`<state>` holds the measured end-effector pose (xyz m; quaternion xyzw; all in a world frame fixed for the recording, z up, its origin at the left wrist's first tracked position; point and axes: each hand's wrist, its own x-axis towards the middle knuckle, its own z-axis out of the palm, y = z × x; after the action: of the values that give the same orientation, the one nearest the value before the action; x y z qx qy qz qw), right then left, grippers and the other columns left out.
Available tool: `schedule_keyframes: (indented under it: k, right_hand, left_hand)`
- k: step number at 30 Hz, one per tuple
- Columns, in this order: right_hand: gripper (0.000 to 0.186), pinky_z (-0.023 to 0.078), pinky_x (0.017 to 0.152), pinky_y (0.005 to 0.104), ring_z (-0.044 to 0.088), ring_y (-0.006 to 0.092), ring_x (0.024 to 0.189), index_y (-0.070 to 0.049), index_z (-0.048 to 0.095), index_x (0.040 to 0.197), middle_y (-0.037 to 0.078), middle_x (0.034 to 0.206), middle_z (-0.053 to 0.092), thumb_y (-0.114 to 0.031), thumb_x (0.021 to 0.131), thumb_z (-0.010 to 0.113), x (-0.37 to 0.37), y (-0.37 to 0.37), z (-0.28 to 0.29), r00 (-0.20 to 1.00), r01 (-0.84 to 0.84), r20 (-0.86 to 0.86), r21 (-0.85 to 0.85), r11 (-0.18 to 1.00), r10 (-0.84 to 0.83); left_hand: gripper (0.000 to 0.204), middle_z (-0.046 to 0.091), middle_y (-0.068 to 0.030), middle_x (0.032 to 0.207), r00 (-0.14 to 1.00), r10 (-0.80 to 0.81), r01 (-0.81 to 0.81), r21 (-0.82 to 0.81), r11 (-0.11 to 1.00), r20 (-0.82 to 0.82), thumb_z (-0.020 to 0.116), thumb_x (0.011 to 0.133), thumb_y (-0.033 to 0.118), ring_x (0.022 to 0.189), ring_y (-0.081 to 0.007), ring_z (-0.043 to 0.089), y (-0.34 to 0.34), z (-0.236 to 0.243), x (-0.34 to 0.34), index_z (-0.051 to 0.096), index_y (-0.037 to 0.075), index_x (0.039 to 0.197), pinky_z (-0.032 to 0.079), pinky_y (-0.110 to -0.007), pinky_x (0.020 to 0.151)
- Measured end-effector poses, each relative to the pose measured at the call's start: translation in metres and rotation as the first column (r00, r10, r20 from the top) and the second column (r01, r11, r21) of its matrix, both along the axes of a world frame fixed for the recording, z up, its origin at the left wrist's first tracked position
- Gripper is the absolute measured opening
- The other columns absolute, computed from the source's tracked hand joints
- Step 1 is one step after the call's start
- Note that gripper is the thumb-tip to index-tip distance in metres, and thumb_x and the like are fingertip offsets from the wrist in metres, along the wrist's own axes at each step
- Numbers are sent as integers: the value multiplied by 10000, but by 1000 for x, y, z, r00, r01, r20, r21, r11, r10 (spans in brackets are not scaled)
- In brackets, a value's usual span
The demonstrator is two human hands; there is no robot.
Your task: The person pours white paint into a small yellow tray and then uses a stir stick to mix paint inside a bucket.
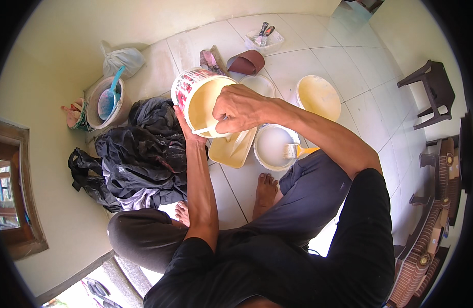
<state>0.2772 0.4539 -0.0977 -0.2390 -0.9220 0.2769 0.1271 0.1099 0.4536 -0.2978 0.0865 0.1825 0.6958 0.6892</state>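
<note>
My left hand (187,126) grips the side and underside of a white-and-red paint bucket (182,87), holding it tilted so its mouth faces me. Pale yellow paint coats the inside. At the bucket's mouth, my right hand (239,109) is closed in a fist by the rim; what it holds, if anything, is hidden. Beneath the bucket sits a cream paint tray (231,151), partly covered by it. To the tray's right stands a round tub (270,143) of whitish liquid, with a yellow-handled brush (296,150) lying across its rim.
A round yellow-coated lid (318,97) lies beyond my right forearm. Crumpled black plastic (139,154) is heaped at left, near a bucket (98,105) holding a blue dipper (109,97). Farther off are a brown curled sheet (246,62) and a container (267,43) of scrapers. A dark stool (436,87) stands right.
</note>
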Motion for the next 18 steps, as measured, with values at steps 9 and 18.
schedule_keyframes:
  k: [9, 18]
  right_hand:
    - [352, 288, 467, 437, 295, 308, 424, 29, 399, 483, 179, 454, 310, -213, 639, 602, 0, 2, -3, 1000, -10, 17, 15, 1000, 10]
    - [353, 303, 472, 446, 334, 328, 423, 30, 428, 481, 186, 449, 343, -232, 641, 603, -2, 2, -2, 999, -30, 32, 9, 1000, 30]
  left_hand:
    - [787, 572, -111, 1366, 999, -11, 11, 15, 1000, -33, 405, 945, 701, 1216, -288, 575, 3, -6, -2, 477, 69, 1409, 475, -435, 1026]
    - [781, 575, -110, 1364, 999, 3, -2, 10, 1000, -50, 396, 951, 696, 1216, -290, 574, 4, -8, -4, 473, 70, 1411, 468, -438, 1034]
